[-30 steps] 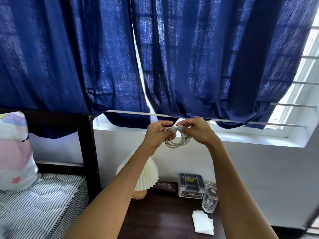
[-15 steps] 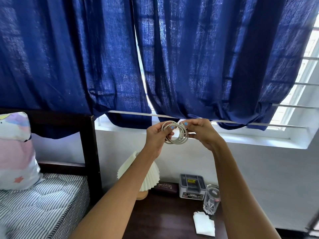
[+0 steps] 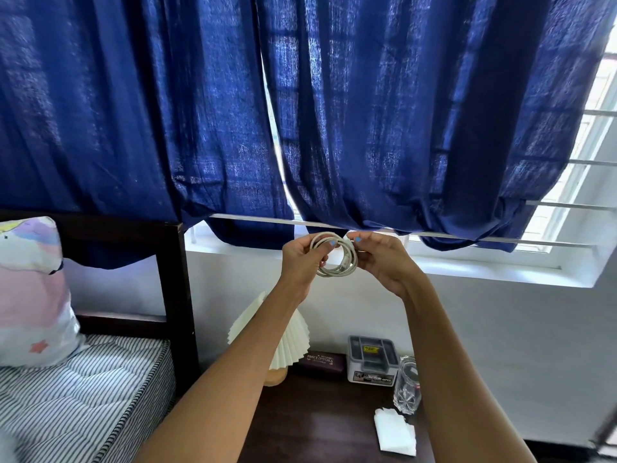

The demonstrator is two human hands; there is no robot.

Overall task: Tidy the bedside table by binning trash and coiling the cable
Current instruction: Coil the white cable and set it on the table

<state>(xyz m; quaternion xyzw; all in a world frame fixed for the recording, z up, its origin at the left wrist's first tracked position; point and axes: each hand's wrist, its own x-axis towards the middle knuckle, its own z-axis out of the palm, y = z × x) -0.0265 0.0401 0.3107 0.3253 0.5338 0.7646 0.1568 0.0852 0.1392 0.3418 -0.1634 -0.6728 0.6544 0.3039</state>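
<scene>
A white cable [image 3: 337, 269], wound into a small coil of several loops, hangs in the air in front of the window sill. My left hand [image 3: 302, 259] pinches the coil's left side, thumb across the loops. My right hand [image 3: 380, 259] grips the right side and holds the cable's end at the top between thumb and finger. Far below them, a white crumpled tissue [image 3: 395, 432] lies near the right front of the dark wooden bedside table [image 3: 317, 426].
On the table stand a pleated cream lamp [image 3: 283, 342], a dark glasses case [image 3: 322, 360], a grey box [image 3: 370, 359] and a clear glass [image 3: 407, 384]. A bed with striped mattress [image 3: 83, 396], dark headboard [image 3: 173, 295] and pillow [image 3: 30, 295] is at left. Blue curtains [image 3: 300, 111] cover the window.
Both hands have lifted the coil a little and turned it more face-on. The view has tilted slightly, so the table sits lower in frame.
</scene>
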